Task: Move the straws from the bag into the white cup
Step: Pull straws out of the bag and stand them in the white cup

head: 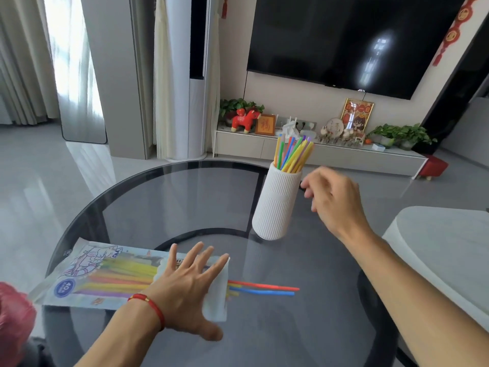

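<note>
A ribbed white cup [276, 201] stands on the round glass table [172, 197], with several coloured straws [293, 153] sticking out of its top. A printed plastic bag [100, 274] lies flat at the near left, still holding many coloured straws. A red straw and a blue straw [264, 288] poke out of the bag's open right end. My left hand [185, 284] lies flat on the bag's mouth, fingers spread. My right hand [332, 200] hovers just right of the cup, fingers loosely curled, holding nothing.
A light grey seat or table edge [436, 247] sits at the right. A red object [13, 313] shows at the near left edge. Beyond the table are a low TV cabinet [317, 152] with ornaments and a small red stool [434, 166].
</note>
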Demonstrator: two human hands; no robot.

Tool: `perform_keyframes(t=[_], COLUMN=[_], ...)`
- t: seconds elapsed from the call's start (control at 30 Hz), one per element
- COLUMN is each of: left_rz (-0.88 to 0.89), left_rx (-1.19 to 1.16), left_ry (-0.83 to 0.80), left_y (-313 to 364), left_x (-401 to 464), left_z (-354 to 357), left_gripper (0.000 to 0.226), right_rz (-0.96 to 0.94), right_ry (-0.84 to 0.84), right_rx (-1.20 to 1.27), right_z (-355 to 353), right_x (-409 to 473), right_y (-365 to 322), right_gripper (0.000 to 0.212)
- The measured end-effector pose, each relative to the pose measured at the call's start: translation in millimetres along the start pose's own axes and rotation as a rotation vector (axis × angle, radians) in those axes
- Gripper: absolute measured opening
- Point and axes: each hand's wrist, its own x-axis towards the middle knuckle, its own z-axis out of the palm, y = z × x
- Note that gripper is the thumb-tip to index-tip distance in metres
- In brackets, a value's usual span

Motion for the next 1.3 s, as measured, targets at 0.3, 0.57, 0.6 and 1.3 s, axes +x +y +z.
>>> perform_keyframes(t=[0.3,0.57,0.6,1.3], left_rz=[0.009,0.049,0.045,0.046], left_rx=[0.041,0.043,0.06,0.397], left_ry=[0.324,0.392,0.387,0.351], left_y=[10.7,22.5,24.8,33.6], left_x=[-0.6,-1.6,-2.3,-4.9], left_z=[-5.7,-11.5,-13.4,-15.3], left_gripper=[0.091,0.091,0.093,0.105], right_rz=[0.158,0.255,0.27,0.85], right_ry=[-0.731,-0.597,-0.588,-0.537], right_rx=[-0.666,-0.202,-0.148,0.922], right_z=[62.3,82.4,85.0,101.8], right_x=[-108.8,-128.1,-128.2,-134.2], right_y=[42.4,16.3,12.2,7.6], right_gripper=[0.041,0.051,0.055,0.015])
